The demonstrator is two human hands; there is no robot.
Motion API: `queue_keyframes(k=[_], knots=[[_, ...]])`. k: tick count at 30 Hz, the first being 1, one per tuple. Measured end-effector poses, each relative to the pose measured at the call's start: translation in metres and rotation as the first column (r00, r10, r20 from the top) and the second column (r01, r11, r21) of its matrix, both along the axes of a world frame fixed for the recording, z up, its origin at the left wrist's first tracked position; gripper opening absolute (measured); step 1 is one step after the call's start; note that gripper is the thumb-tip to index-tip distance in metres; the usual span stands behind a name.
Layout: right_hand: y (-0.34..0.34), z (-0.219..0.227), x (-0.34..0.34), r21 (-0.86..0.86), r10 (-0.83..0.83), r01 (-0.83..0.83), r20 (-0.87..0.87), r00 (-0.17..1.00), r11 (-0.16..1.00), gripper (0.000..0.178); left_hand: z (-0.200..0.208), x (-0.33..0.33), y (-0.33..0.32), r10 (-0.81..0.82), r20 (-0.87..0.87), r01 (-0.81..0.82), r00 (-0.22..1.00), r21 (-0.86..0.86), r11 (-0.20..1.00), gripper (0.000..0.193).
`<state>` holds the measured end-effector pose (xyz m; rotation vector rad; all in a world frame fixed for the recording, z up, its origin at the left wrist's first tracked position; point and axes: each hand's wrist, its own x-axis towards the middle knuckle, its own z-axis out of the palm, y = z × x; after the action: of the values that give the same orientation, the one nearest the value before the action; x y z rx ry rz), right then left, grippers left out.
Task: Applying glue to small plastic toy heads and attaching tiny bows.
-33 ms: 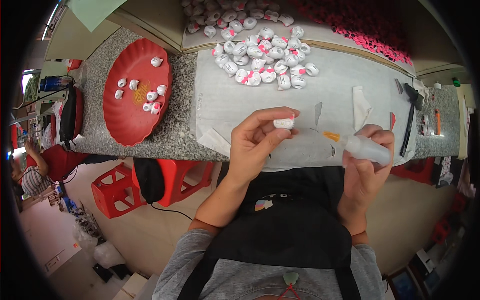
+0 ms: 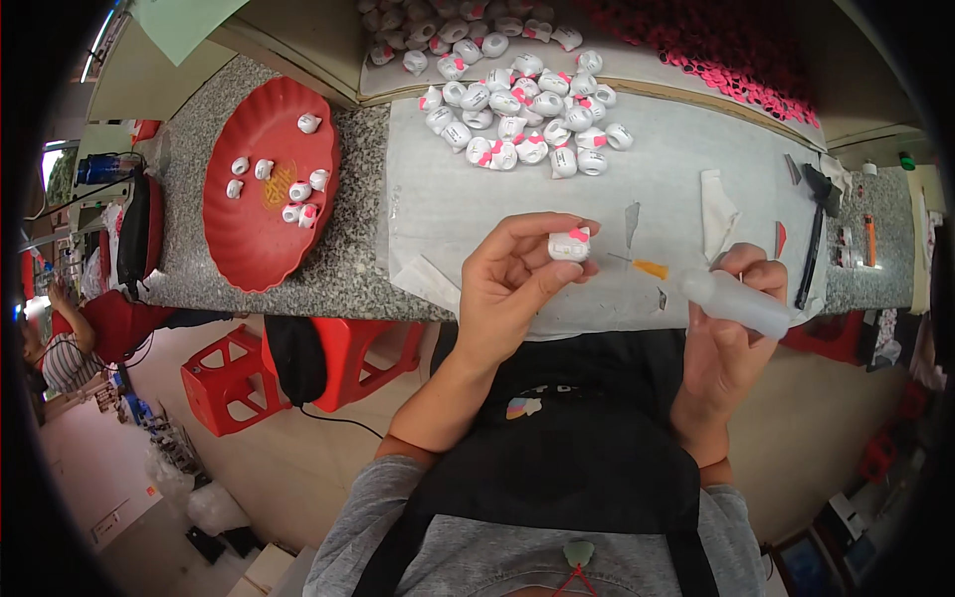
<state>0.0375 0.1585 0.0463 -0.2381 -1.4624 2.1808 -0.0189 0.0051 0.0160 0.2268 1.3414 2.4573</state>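
Note:
Between the thumb and fingers of my left hand (image 2: 509, 289) is a small white cat-head figure (image 2: 568, 245) with a pink bow. My right hand (image 2: 724, 348) is wrapped round a translucent squeeze bottle (image 2: 738, 302). The bottle lies tilted, and its orange needle tip (image 2: 650, 269) points left toward the figure, a short gap away from it. Both hands are above the near part of the white paper sheet (image 2: 438, 219). Beyond them on the sheet lies a pile of similar white cat heads (image 2: 527, 104), several with pink bows.
A red scalloped tray (image 2: 234, 229) with several cat heads stands on the speckled counter at left. Many small pink pieces (image 2: 726, 80) cover the shelf at far right. A black tool (image 2: 811, 254) and a white scrap (image 2: 716, 214) lie right. Red stools (image 2: 234, 383) stand below; another person (image 2: 75, 343) sits far left.
The cat head in my left hand has turned, so its pink bow shows more. The bottle has tipped and shifted slightly right and down; its thin needle now shows clearly.

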Motion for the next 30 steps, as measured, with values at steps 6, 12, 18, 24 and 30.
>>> queue_keyframes(k=[6, 12, 18, 24, 30], knots=[[-0.006, -0.001, 0.004, 0.385, -0.017, 0.083, -0.172, 0.985, 0.919, 0.042, -0.002, 0.005, 0.002, 0.028, -0.057, -0.028, 0.998, 0.0, 1.0, 0.027], [-0.015, 0.001, 0.008, 0.61, 0.076, 0.07, -0.21, 0.975, 0.79, 0.039, -0.002, 0.007, 0.001, 0.009, -0.013, -0.008, 1.0, 0.066, 0.998, 0.033], [-0.012, 0.0, 0.011, 0.631, 0.13, 0.029, -0.204, 0.97, 0.775, 0.046, -0.004, 0.009, 0.0, 0.012, -0.038, -0.01, 0.999, 0.041, 0.999, 0.033], [-0.012, 0.002, 0.011, 0.635, 0.142, 0.017, -0.199, 0.97, 0.772, 0.046, -0.005, 0.008, -0.001, -0.013, -0.034, 0.014, 0.999, 0.031, 0.999, 0.033], [-0.011, 0.003, 0.012, 0.62, 0.139, 0.013, -0.195, 0.971, 0.785, 0.045, -0.007, 0.008, -0.001, -0.003, -0.017, 0.004, 1.0, 0.029, 1.0, 0.034]])
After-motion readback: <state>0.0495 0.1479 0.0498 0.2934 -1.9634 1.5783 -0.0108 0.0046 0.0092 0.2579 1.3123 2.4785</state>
